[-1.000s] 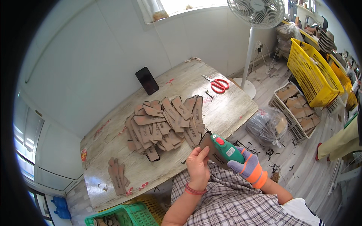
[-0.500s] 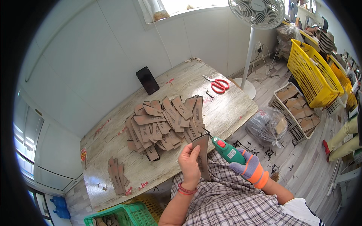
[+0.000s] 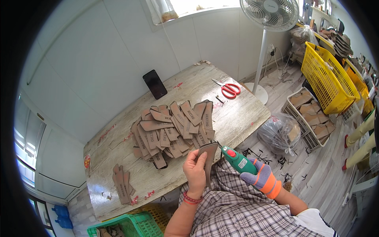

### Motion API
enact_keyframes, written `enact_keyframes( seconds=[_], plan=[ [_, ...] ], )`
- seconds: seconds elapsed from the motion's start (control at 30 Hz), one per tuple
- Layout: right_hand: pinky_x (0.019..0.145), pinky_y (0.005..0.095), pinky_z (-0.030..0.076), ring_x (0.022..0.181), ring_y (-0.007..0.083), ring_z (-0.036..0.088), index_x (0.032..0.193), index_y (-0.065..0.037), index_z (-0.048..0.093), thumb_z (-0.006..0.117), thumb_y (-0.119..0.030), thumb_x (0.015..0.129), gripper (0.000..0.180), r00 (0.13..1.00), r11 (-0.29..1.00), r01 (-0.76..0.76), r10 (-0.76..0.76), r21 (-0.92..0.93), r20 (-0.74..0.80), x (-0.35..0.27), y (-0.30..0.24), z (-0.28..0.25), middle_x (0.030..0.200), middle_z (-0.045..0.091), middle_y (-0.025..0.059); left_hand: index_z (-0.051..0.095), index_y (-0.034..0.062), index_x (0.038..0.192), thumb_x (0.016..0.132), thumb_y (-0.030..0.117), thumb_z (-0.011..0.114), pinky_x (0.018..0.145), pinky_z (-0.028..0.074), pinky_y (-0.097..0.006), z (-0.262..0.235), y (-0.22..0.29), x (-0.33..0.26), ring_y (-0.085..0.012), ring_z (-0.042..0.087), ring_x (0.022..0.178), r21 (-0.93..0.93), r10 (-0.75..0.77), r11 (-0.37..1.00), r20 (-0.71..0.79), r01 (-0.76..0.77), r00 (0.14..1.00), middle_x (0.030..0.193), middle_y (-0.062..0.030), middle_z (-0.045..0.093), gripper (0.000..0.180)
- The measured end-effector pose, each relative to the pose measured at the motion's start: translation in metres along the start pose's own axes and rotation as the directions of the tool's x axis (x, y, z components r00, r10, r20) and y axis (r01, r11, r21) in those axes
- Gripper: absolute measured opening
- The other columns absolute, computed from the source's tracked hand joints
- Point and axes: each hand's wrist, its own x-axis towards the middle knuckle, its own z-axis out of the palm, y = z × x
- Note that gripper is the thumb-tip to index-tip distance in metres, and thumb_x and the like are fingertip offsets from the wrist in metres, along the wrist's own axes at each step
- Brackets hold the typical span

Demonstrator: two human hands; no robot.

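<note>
Right hand holds tool; tip unclear

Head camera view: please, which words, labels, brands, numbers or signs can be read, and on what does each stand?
Wording is not copied out here.
Flat tan pieces, heaped: dark printed word, legible.
Round red sticker on the worn wooden table: figures, legible.
Green handheld tool: white label, too small to read.
White pedestal fan: hub mark, too small to read.
</note>
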Motion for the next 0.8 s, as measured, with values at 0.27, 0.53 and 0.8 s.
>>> enact_keyframes(
  seconds=[0.27,0.53,0.8],
  plan=[
    [0.061,0.023,0.047,0.069,0.0071,0.057,0.125,0.001,0.052,0.077,-0.02,0.082,0.054,0.999,1.0,0.019,-0.019,0.005,0.032,-0.001,0.001,-0.002,0.087,0.062,0.0011,0.064,-0.0031,0.097,0.092,0.004,0.061,0.071,0.045,-0.02,-0.006,0.008,0.001,-0.0053,0.055,0.079,0.025,-0.037,0.999,0.072,0.035,0.997,0.089,-0.0004,0.062,0.009],
    [0.059,0.0227,0.046,0.066,0.0066,0.056,0.123,0.0,0.054,0.076,-0.019,0.082,0.049,0.995,0.998,-0.04,0.044,-0.047,0.088,-0.006,-0.012,-0.007,0.084,0.063,0.0016,0.065,-0.0048,0.091,0.088,0.002,0.063,0.07,0.042,-0.021,-0.022,0.024,0.012,-0.0069,0.052,0.076,0.254,0.057,0.961,0.196,-0.107,0.979,0.083,-0.0006,0.057,0.008],
    [0.062,0.0222,0.049,0.069,0.0057,0.058,0.126,-0.002,0.055,0.077,-0.027,0.08,0.057,0.99,0.981,-0.033,0.058,-0.192,0.126,-0.006,-0.013,-0.015,0.085,0.066,0.0029,0.065,-0.0044,0.087,0.084,0.005,0.067,0.066,0.04,-0.022,-0.03,0.042,0.022,-0.0084,0.051,0.073,0.422,0.034,0.891,0.304,-0.166,0.952,0.079,-0.0014,0.055,0.01]
  ],
)
